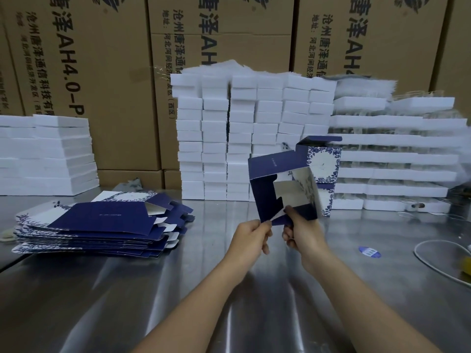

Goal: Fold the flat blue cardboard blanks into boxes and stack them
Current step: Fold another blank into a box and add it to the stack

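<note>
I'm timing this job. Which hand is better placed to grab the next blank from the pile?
Probably left. The pile lies to the left, on the left hand's side; the right hand would have to cross over the box.

From my remote seat I see a steel table (254, 314) backed by brown cartons (102, 72) printed with dark lettering. Columns of small white foam blocks (242, 123) stand against them at centre, with wider foam slabs (46, 154) stacked at left and long foam trays (395, 159) at right. A round blue-and-white sticker (369, 251) lies near a looped white cable (433, 242). Beside it is a yellow object (466, 266), possibly tape, cut off by the edge.
</note>
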A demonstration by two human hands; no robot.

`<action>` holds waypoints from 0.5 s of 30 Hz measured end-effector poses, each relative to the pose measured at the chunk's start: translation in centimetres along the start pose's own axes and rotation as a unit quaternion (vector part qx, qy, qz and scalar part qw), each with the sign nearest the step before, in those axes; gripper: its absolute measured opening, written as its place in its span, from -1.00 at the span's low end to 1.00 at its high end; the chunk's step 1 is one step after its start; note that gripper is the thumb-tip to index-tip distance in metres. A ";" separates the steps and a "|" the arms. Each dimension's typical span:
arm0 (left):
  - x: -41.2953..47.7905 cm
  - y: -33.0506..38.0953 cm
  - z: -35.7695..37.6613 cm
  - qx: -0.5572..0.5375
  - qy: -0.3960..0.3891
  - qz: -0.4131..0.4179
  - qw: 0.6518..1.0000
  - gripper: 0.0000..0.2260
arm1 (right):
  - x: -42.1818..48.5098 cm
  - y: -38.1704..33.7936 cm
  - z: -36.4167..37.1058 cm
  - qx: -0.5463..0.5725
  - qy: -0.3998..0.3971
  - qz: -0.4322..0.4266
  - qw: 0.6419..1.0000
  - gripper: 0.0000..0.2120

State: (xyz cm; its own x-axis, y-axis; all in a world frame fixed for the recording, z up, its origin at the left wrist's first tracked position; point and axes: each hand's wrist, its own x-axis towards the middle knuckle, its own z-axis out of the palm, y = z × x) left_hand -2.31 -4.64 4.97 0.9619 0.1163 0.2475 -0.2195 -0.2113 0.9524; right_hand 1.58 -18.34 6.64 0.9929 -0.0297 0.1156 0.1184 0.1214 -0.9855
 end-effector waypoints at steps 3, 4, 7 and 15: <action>-0.3 0.6 0.1 -0.076 0.018 -0.027 0.997 -0.74 | -0.3 -0.2 0.4 0.007 -0.013 0.006 1.000 -0.61; -0.4 0.8 0.0 -0.092 0.028 -0.026 0.995 -0.75 | -0.5 -0.3 0.5 0.013 -0.029 0.011 0.999 -0.61; -0.6 1.4 -0.5 -0.123 0.049 -0.016 0.991 -0.76 | -1.3 -0.5 1.1 0.005 -0.108 0.021 0.994 -0.67; -1.0 2.1 -0.6 -0.162 0.048 -0.054 0.984 -0.70 | -2.6 -0.6 2.5 0.004 -0.110 -0.033 0.993 -0.67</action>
State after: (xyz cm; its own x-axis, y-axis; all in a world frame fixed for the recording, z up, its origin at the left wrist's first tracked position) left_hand -3.78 -4.65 6.84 0.9662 0.2150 0.1420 -0.1718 0.1270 0.9769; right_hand -1.02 -15.87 7.23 0.9621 0.1795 0.2054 0.1829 0.1340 -0.9740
